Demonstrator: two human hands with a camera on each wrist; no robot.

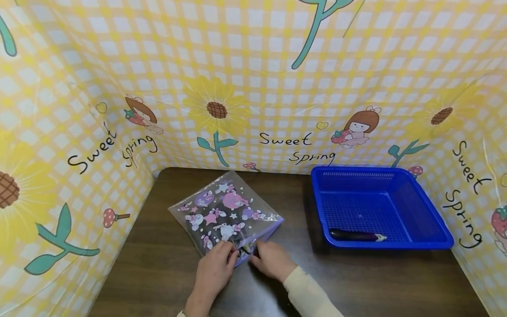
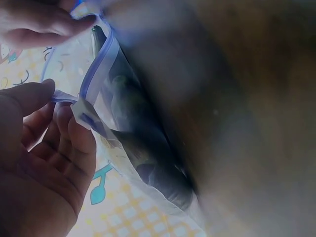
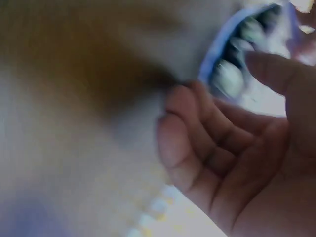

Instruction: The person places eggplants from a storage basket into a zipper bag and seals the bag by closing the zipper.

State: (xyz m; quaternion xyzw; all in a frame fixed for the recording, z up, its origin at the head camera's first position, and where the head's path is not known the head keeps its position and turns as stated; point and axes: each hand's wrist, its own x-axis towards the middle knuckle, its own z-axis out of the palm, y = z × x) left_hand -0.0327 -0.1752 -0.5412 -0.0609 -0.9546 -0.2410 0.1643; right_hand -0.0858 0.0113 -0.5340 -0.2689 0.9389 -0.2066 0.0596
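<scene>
A clear zip bag (image 1: 231, 198) with pink and purple cartoon prints lies slantwise on the table, its purple-edged mouth towards me. My left hand (image 1: 215, 268) pinches the zip edge (image 2: 91, 74) between thumb and fingers near a pale end piece. At the other side of the mouth, my right hand (image 1: 273, 259) holds the rim, fingers curled outside it and thumb over the opening. Through the parted mouth and clear side, dark eggplants (image 2: 160, 177) with greenish stem ends show inside the bag; part of them is hidden by the print and the hands.
A blue plastic basket (image 1: 429, 207) stands at the right of the brown table (image 1: 158, 273). One dark purple eggplant (image 1: 352, 235) lies along its near side. A yellow checked cloth (image 1: 277, 97) with flowers hangs behind and at both sides.
</scene>
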